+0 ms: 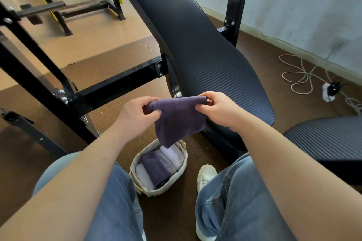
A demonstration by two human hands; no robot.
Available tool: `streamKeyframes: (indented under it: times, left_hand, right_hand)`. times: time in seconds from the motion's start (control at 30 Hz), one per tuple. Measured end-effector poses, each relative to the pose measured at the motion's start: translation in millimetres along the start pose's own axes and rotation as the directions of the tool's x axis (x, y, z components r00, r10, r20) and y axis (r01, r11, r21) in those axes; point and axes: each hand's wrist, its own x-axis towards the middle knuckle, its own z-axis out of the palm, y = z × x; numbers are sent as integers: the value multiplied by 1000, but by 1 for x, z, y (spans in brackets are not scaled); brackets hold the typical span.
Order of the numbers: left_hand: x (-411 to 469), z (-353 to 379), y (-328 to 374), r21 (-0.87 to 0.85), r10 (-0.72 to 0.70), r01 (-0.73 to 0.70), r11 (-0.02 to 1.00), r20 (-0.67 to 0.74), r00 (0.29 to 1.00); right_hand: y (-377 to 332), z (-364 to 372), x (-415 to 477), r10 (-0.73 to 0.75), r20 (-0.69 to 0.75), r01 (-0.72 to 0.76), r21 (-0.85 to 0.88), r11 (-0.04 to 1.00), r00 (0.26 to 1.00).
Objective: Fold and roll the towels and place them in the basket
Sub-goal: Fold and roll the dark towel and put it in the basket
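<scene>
A dark purple towel (179, 120), folded in half, hangs in the air in front of me. My left hand (137, 115) pinches its upper left corner and my right hand (217, 108) pinches its upper right corner. The towel's lower edge dangles just above a small white woven basket (137, 162) on the floor between my knees. Inside the basket lie several rolled towels: a dark purple one (156, 168) in the middle, with white and pale ones (173, 154) on either side.
A black padded weight bench (195, 45) slants up right behind the towel, on a black steel frame (117, 84). A second black pad (329, 139) sits at my right. A white cable and power strip (327, 92) lie by the wall. My white shoe (205, 176) stands beside the basket.
</scene>
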Motion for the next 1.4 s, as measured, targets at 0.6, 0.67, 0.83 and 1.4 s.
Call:
streamKeyframes:
  times: [0.6,0.67,0.83,1.4]
  left_hand:
    - [1,6,9,-625,-235,356,695,270,934]
    - [1,5,8,-630,-225,324,705,234,946]
    - [3,1,9,-655,-194,262,709,176,965]
    - [1,3,7,-536,-163,128,834,-20,986]
  right_hand:
    - [12,-4,10,114,50,-115,724,681,992]
    - [10,-5,10,128,20,-101,741,663,992]
    - [5,-9,9,190,-39,-87,788,609,981]
    - [9,-4,3,-6,246,-185,745,641,969]
